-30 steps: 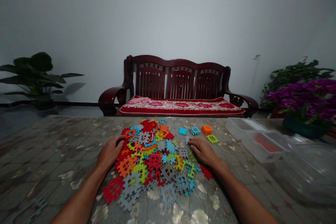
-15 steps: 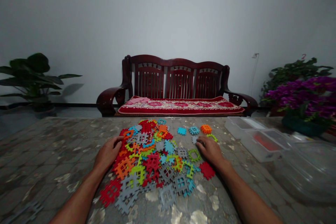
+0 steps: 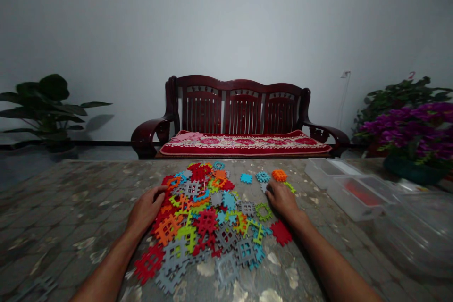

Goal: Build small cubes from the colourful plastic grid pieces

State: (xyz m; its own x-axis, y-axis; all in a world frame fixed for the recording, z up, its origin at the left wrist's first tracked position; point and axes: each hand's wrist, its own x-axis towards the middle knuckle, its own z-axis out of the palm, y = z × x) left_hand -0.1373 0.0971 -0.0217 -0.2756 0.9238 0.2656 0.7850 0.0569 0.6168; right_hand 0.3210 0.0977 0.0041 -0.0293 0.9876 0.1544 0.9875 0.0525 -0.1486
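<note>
A heap of flat interlocking plastic pieces (image 3: 207,219) in red, grey, orange, green and blue lies on the patterned table (image 3: 71,207). My left hand (image 3: 146,210) rests palm down at the heap's left edge, fingers loosely bent and touching red and orange pieces. My right hand (image 3: 283,198) lies palm down at the heap's far right, its fingertips on a small grey piece (image 3: 264,186). Just beyond sit a blue piece (image 3: 246,178), a teal piece (image 3: 262,176) and an orange piece (image 3: 279,175), set apart from the heap. A green ring piece (image 3: 263,211) and a red piece (image 3: 281,232) lie by my right wrist.
Clear plastic boxes (image 3: 331,171) stand at the right, one (image 3: 357,192) with something red inside, and a larger clear container (image 3: 417,233) is nearer. Purple flowers (image 3: 414,130) stand at the far right. A dark wooden bench (image 3: 240,118) faces the table. Grey pieces (image 3: 38,285) lie at the lower left.
My right hand has slid away to the far right with the grey piece under its fingers, uncovering a green ring piece and a red piece. My left hand has stayed put.
</note>
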